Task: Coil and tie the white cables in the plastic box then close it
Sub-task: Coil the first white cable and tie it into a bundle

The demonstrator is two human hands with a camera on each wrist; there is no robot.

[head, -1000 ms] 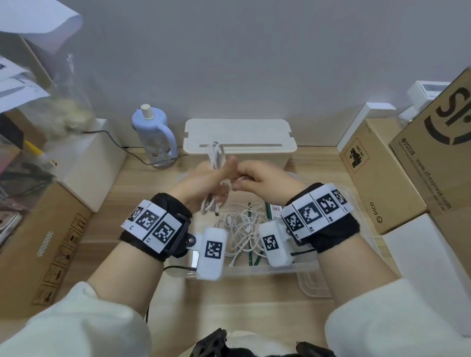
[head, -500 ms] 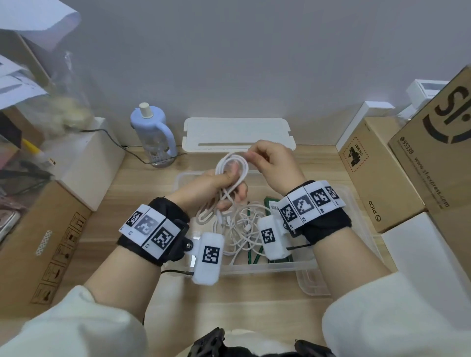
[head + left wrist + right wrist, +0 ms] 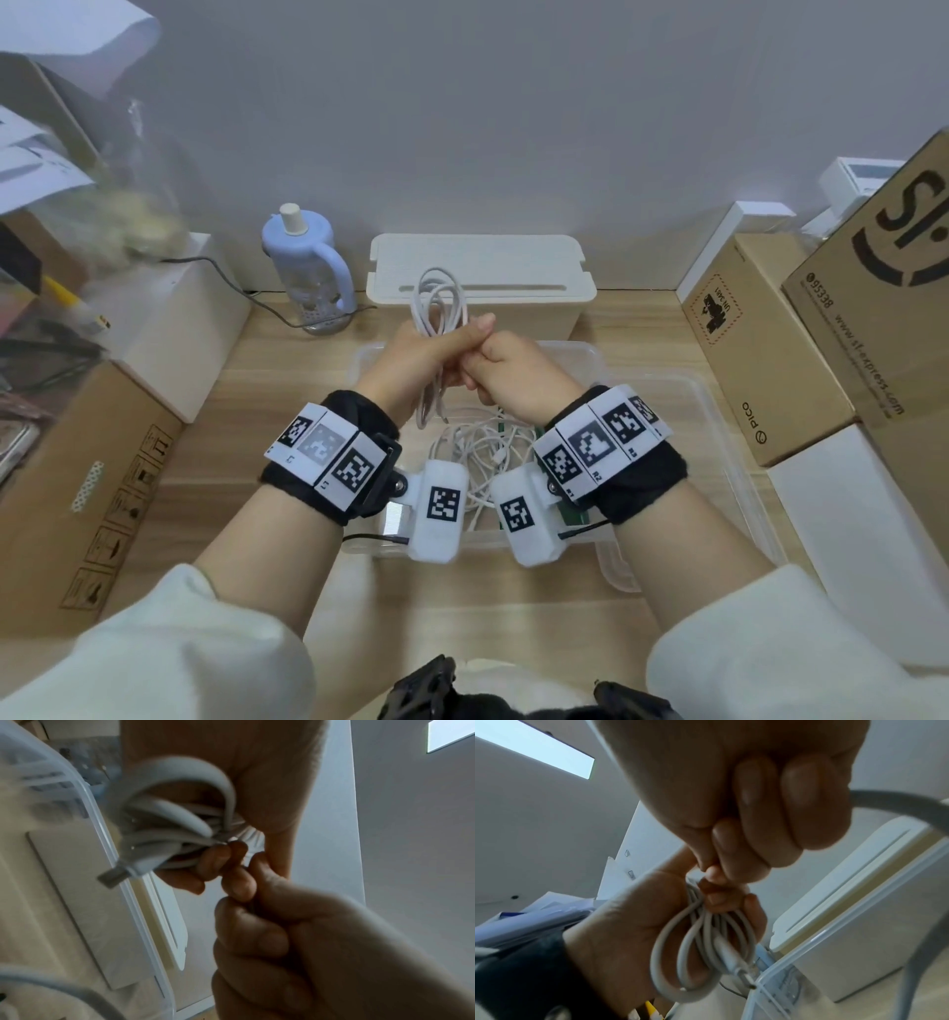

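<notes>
My left hand grips a coiled white cable at its middle, above the far end of the clear plastic box. Loops stand up above the fist and more hang below it. In the left wrist view the coil shows a metal plug sticking out. My right hand is curled tight against the left and pinches the cable at the bundle's waist with thumb and forefinger. Several loose white cables lie tangled in the box under my wrists.
A white slotted box stands behind the plastic box, with a pale blue bottle to its left. Cardboard boxes line the right side and another carton the left. Green strips lie in the box.
My right hand came down from the top of the loops to the left fist. The coil now stands upright above the left hand.
</notes>
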